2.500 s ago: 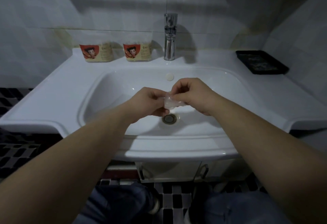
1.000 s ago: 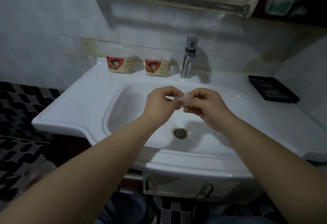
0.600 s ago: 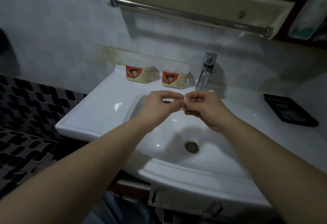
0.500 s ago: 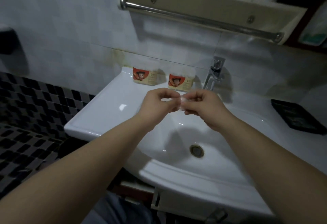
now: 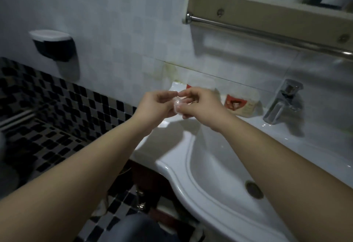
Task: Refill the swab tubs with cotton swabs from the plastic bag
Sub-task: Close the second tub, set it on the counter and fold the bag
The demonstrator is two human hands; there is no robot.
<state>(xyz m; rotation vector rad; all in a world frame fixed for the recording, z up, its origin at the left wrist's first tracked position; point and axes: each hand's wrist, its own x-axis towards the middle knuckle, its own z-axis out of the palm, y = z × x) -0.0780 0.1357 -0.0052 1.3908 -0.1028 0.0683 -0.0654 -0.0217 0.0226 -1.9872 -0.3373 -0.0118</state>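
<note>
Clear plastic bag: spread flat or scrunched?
Scrunched: the clear plastic bag is a small wad pinched between left hand and right hand.

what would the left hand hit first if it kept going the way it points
Most likely the right hand: the left hand points at it across the plastic bag both pinch. A swab tub stands farther back, though depth is unclear.

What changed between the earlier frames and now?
The left hand and right hand lifted from over the drain up toward the swab tubs, as the view swung left. Both keep pinching the crumpled plastic bag; the tubs stayed put.
</note>
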